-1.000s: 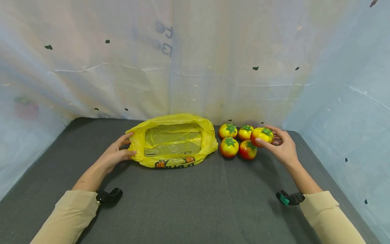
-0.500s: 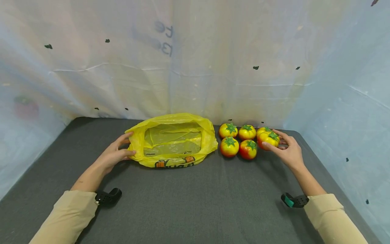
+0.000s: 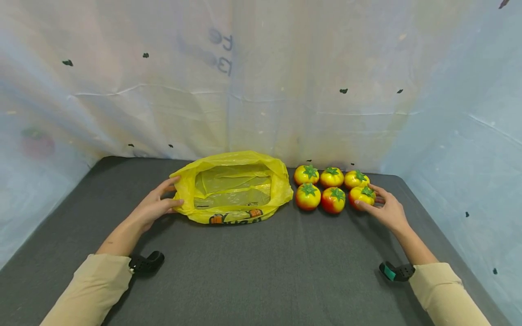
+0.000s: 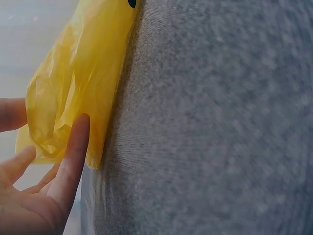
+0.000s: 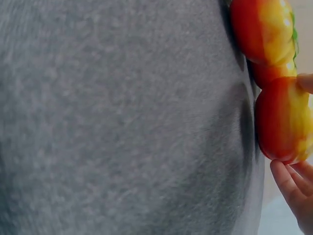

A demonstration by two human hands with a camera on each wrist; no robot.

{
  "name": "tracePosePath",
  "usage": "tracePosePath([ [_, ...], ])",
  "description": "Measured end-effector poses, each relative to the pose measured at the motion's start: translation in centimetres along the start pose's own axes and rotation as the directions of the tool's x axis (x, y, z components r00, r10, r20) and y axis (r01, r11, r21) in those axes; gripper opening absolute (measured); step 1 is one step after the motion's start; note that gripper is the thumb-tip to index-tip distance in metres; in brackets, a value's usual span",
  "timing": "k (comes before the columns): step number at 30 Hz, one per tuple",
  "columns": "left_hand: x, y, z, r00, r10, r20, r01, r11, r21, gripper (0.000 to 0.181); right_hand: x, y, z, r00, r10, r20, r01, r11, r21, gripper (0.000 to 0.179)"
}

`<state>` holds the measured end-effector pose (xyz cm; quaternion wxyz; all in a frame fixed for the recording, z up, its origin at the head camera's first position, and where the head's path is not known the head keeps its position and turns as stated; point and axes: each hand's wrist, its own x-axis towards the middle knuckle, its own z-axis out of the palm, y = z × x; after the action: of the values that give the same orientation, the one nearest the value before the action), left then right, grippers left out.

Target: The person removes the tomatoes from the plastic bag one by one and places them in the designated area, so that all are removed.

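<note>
A yellow plastic bag (image 3: 233, 216) with dark lettering and an orange print stands on the dark cloth, its mouth spread wide. At its left side, my left hand (image 3: 150, 210) touches the plastic with thumb and fingers fairly straight, also seen in the left wrist view, where the thumb (image 4: 76, 152) lies along the bag (image 4: 88, 78). To the right of the bag, my right hand (image 3: 389, 210) holds a red-yellow tomato (image 3: 360, 199) with a green leafy top, low at the cloth. In the right wrist view, thumb and fingertips (image 5: 277, 169) bracket that tomato (image 5: 279, 120).
Several similar tomatoes stand in two rows beside the bag, among them a front one (image 3: 307, 199) and a back one (image 3: 355, 179). A pale sheet wall (image 3: 261, 90) rises behind the dark cloth (image 3: 261, 271), with another sheet (image 3: 481, 158) on the right.
My right hand has moved right and down with a tomato, from over the back row to the front row's right end. A back-row tomato behind it has come into view. The left hand stays put.
</note>
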<state>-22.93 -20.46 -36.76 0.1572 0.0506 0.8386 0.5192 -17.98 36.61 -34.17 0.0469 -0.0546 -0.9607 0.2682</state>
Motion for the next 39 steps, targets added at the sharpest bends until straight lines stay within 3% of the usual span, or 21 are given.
tracePosePath([
  [10,0.0,0.2,0.2,1.000,0.011,-0.017,-0.011,1.000,0.008,0.078,0.3,0.4,0.3,0.997,0.035,0.065,-0.034,0.999,-0.016,0.084],
  [14,-0.2,0.2,0.1,1.000,0.021,-0.020,-0.020,0.999,0.048,0.079,0.3,0.4,0.1,0.997,0.034,0.076,-0.034,0.999,-0.005,0.085],
  [17,-0.4,0.4,0.1,0.998,0.062,-0.021,-0.059,0.993,0.104,0.077,0.3,0.4,0.0,0.996,0.034,0.078,-0.034,0.999,0.006,0.086],
  [22,-0.8,0.9,0.2,0.991,0.121,-0.050,-0.105,0.962,0.250,0.075,0.4,0.2,-0.2,0.997,0.020,0.069,-0.021,1.000,0.003,0.086],
  [27,-1.5,1.6,0.1,0.979,0.152,-0.138,-0.088,0.919,0.385,0.071,0.4,-0.3,-0.4,1.000,-0.018,0.021,0.019,1.000,-0.023,0.085],
  [31,-2.0,2.4,0.0,0.955,0.207,-0.214,-0.095,0.893,0.441,0.065,0.5,-1.8,-0.5,0.993,-0.082,-0.089,0.083,0.997,0.000,0.079],
  [34,-2.2,3.2,0.1,0.914,0.310,-0.261,-0.148,0.855,0.497,0.060,0.9,-3.6,-0.2,0.973,-0.143,-0.180,0.153,0.987,0.040,0.069],
  [37,-2.3,4.0,0.5,0.867,0.417,-0.272,-0.210,0.801,0.561,0.056,1.5,-5.6,0.7,0.948,-0.206,-0.242,0.227,0.972,0.062,0.060],
  [39,-2.3,4.4,0.9,0.851,0.458,-0.255,-0.232,0.765,0.601,0.056,1.9,-6.9,1.4,0.932,-0.249,-0.263,0.276,0.959,0.069,0.055],
])
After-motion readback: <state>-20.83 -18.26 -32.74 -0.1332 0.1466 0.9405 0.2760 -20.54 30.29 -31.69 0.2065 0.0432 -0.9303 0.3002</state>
